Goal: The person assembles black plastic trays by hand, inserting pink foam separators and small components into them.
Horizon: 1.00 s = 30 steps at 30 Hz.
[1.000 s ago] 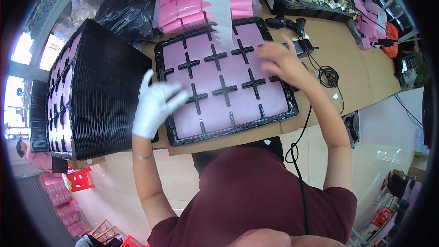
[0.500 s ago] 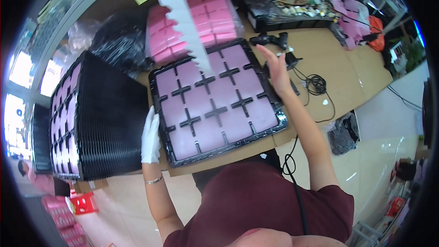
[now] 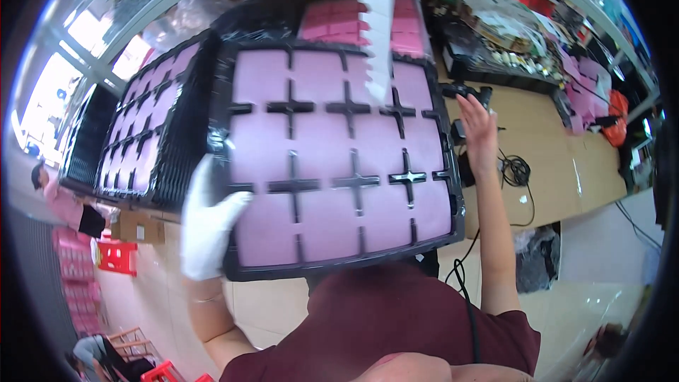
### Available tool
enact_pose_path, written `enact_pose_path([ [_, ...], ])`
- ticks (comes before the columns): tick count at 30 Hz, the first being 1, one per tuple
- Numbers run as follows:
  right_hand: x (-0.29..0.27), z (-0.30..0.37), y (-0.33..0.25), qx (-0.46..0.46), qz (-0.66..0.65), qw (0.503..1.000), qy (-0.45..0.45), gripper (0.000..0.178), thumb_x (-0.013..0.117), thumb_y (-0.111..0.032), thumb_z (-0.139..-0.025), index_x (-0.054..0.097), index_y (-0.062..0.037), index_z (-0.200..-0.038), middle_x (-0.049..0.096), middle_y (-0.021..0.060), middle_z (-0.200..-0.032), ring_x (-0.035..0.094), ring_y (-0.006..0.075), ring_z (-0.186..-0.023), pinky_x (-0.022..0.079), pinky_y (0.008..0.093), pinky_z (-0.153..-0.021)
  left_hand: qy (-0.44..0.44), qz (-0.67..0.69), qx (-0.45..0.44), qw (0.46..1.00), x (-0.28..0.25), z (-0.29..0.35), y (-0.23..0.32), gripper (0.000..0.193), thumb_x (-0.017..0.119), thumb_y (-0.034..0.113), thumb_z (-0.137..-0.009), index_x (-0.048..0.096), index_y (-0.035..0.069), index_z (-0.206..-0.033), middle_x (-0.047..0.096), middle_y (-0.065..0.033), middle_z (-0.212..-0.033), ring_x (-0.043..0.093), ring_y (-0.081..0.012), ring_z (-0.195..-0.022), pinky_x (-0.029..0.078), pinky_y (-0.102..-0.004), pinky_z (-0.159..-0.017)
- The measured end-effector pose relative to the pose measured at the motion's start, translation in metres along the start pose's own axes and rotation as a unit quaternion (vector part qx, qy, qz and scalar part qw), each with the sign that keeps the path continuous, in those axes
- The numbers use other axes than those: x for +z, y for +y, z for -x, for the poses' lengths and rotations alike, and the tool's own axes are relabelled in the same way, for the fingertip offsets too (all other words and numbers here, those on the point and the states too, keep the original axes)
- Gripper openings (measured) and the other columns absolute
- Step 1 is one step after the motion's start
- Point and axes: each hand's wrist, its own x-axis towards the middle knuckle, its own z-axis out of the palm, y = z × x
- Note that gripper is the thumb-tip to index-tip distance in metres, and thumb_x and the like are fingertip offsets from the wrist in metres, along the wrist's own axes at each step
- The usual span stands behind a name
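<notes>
A black plastic tray filled with pale pink-purple rectangular pads is raised in front of me, its near edge close to my body. Black cross-shaped ribs stand between the pads. My left hand, in a white glove, grips the tray's left edge, thumb on top; its other fingers are partly hidden. Bare, my right hand is beside the tray's right edge, fingers stretched upward. Whether it touches the rim I cannot tell. A white paper strip with a jagged edge hangs in front of the tray's far side.
At left stands a tall stack of similar filled black trays. Behind are wrapped pink pads and a black plastic bag. On the cardboard-covered table, a coiled black cable lies at right. Cluttered material sits far right.
The tray has come up off the table toward me. My left hand has shifted from lying along its side to gripping its edge. My view has turned left.
</notes>
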Motion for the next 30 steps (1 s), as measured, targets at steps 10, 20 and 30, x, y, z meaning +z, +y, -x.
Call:
enact_pose_path([
  [10, 0.007, 0.016, -0.015, 0.055, 0.066, 0.995, -0.051, 0.060, 0.029, -0.045, -0.108, 0.039, -0.0012, -0.147, 0.052, 0.0169, -0.140, 0.052, 0.0254, -0.128, 0.041, 0.0384, -0.107, 0.056, -0.153, 0.000, 0.987, -0.377, -0.078, -0.011, 0.058, 0.064, 0.013, -0.095, 0.042, 0.000, -0.148, 0.056, -0.0052, -0.135, 0.055, -0.0133, -0.115, 0.044, -0.0250, -0.100],
  [20, 0.010, 0.031, -0.012, 0.054, 0.069, 0.996, -0.021, 0.058, 0.030, -0.045, -0.108, 0.047, 0.0003, -0.140, 0.056, 0.0150, -0.133, 0.057, 0.0227, -0.118, 0.045, 0.0361, -0.102, 0.088, -0.276, -0.100, 0.952, -0.407, -0.154, -0.069, 0.046, 0.066, 0.027, -0.095, 0.061, -0.002, -0.131, 0.067, -0.0049, -0.117, 0.059, -0.0116, -0.106, 0.044, -0.0250, -0.096],
  [30, 0.010, 0.037, -0.028, 0.036, 0.107, 0.993, -0.031, 0.056, 0.030, -0.041, -0.108, 0.059, 0.0030, -0.125, 0.066, 0.0152, -0.116, 0.063, 0.0216, -0.105, 0.046, 0.0346, -0.097, 0.081, -0.274, -0.036, 0.958, -0.430, -0.179, -0.098, 0.053, 0.059, 0.007, -0.095, 0.045, 0.000, -0.146, 0.053, -0.0144, -0.145, 0.052, -0.0173, -0.130, 0.037, -0.0273, -0.110],
])
